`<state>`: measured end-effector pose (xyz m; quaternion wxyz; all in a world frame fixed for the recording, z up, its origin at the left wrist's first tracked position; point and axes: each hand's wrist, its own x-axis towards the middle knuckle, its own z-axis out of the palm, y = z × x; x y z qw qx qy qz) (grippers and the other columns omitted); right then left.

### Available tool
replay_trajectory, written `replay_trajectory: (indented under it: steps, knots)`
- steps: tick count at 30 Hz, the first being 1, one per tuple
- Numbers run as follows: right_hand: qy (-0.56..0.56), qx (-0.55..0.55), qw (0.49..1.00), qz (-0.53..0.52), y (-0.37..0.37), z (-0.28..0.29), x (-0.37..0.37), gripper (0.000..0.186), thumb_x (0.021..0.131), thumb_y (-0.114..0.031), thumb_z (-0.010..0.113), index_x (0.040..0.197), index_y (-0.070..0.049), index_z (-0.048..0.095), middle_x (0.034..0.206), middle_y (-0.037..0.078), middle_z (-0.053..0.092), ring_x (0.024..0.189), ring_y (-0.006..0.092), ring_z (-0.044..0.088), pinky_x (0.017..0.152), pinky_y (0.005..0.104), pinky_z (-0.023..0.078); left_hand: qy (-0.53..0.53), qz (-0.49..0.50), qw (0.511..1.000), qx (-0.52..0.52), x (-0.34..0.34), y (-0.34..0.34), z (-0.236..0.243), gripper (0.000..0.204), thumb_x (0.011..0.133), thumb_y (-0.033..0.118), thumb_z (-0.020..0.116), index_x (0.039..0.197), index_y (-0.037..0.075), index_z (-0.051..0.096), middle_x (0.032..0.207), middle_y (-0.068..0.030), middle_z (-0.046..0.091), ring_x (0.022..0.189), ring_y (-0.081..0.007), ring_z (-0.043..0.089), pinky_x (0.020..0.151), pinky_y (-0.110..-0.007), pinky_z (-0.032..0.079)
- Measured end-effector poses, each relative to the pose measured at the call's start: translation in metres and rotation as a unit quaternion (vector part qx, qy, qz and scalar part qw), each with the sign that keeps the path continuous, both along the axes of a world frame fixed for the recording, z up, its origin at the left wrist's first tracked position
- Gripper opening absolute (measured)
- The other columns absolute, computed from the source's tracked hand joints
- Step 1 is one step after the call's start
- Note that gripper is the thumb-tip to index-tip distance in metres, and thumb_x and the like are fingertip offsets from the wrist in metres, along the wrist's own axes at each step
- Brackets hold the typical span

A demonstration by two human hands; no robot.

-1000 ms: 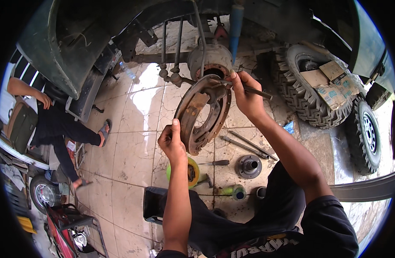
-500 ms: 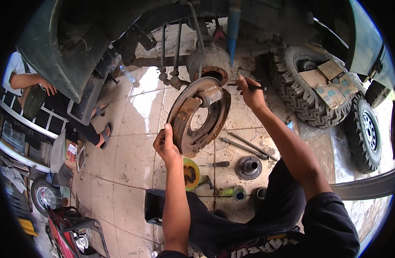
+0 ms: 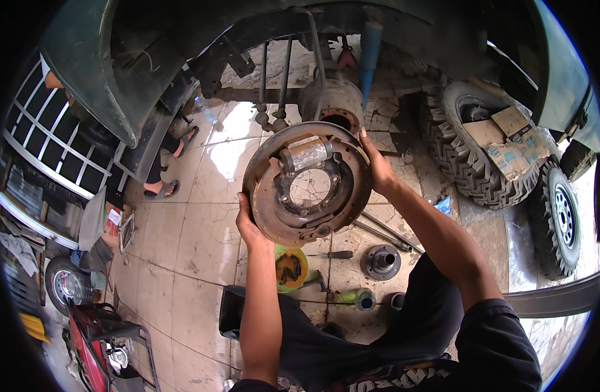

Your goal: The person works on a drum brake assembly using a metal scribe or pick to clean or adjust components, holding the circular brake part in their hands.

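The disc [image 3: 345,184] is grasped at left and right by the fingers [image 3: 243,204] of the left hand [image 3: 251,227] and right hand [image 3: 380,170]; nearer, a hub [image 3: 382,262] is seen.

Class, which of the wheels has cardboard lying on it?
The big, chunky-treaded wheel at right, nearest the right hand: cardboard lies on it. The smaller wheel beside it and the one at lower left show none.

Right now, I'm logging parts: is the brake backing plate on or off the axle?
Off: left hand and right hand hold the brake backing plate by its rim; floor tiles show through its centre hole.
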<state>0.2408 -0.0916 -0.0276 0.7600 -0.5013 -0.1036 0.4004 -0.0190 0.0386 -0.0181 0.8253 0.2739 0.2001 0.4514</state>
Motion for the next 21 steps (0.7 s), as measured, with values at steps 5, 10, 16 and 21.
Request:
replay_trajectory:
  steps: [5, 10, 16, 21]
  knots:
    - [-0.178, -0.007, 0.984, 0.014, -0.021, 0.026, -0.019, 0.059, 0.095, -0.059, 0.054, 0.104, -0.002, 0.068, 0.093, 0.005, 0.065, 0.083, 0.0099, 0.055, 0.073, 0.0268, 0.047, 0.023, -0.04, 0.999, 0.009, -0.005, 0.011, 0.02, 0.055, 0.1, 0.048, 0.047, 0.131, 0.004, 0.055, 0.127, -0.013, 0.06, 0.116, -0.0283, 0.058, 0.099, -0.042, 0.047]
    - [-0.276, 0.042, 0.96, 0.007, -0.026, 0.06, -0.043, 0.049, 0.1, -0.047, 0.053, 0.09, -0.001, 0.067, 0.079, -0.001, 0.061, 0.071, 0.0048, 0.049, 0.062, 0.0216, 0.041, 0.03, -0.04, 0.999, -0.021, -0.008, 0.032, 0.007, 0.047, 0.1, 0.044, 0.047, 0.123, 0.006, 0.061, 0.12, -0.0106, 0.065, 0.109, -0.0272, 0.061, 0.096, -0.043, 0.049]
    - [-0.29, 0.019, 0.956, -0.041, -0.02, 0.064, -0.044, 0.045, 0.098, -0.042, 0.06, 0.078, -0.002, 0.065, 0.067, -0.003, 0.057, 0.064, 0.0043, 0.046, 0.056, 0.0233, 0.039, 0.031, -0.034, 0.998, -0.034, 0.001, 0.038, -0.003, 0.053, 0.099, 0.05, 0.046, 0.125, 0.006, 0.06, 0.121, -0.0101, 0.064, 0.11, -0.0272, 0.061, 0.096, -0.042, 0.049]
    - [-0.185, 0.01, 0.981, -0.047, -0.023, 0.058, -0.028, 0.044, 0.094, -0.043, 0.065, 0.086, 0.0, 0.07, 0.074, 0.001, 0.065, 0.066, 0.0067, 0.053, 0.059, 0.0239, 0.044, 0.067, -0.065, 0.995, -0.027, 0.005, 0.007, 0.02, 0.069, 0.096, 0.063, 0.043, 0.133, 0.005, 0.054, 0.13, -0.0112, 0.059, 0.111, -0.0267, 0.06, 0.098, -0.043, 0.048]
